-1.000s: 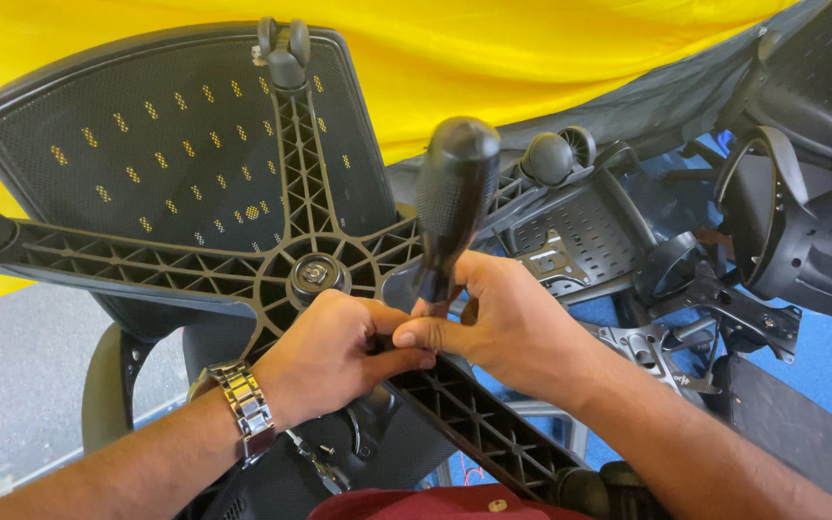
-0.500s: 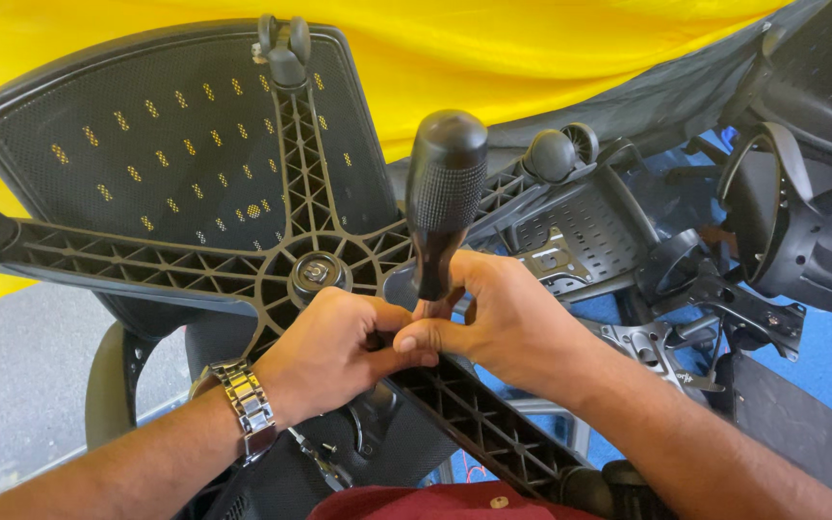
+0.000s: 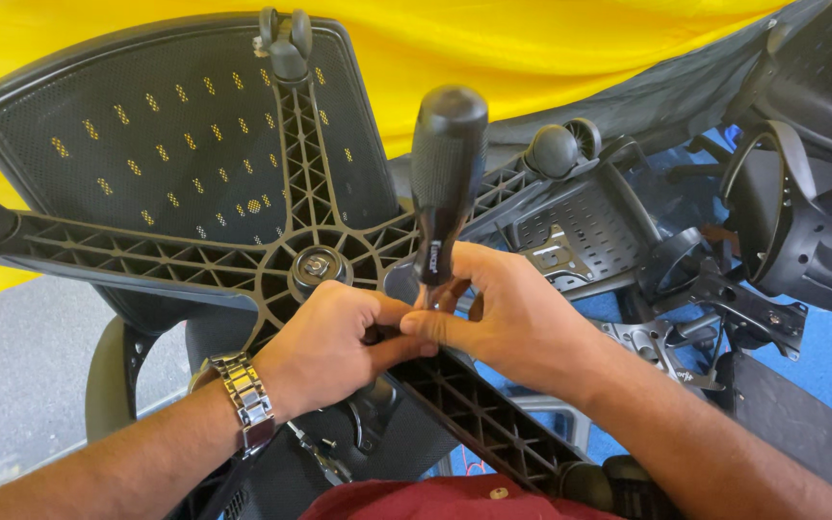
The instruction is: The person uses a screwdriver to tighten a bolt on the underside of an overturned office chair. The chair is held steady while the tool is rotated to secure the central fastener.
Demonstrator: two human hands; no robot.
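Around the hub, the ribbed black plastic five-armed chair base [image 3: 195, 255] fans out and blocks passage sideways. The black-handled screwdriver [image 3: 445, 183] stands upright right above both hands. Open room lies lower left over the grey floor [image 3: 12, 385]; stacked black chair parts [image 3: 792, 231] crowd the right.

Hands [image 3: 416, 332] clasped together; fingers curled

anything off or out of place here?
The chair is upside down: its star base faces up, casters in the air. Loose chair parts lie scattered at right. Both hands pinch at the screwdriver standing near the hub. No damage visible.
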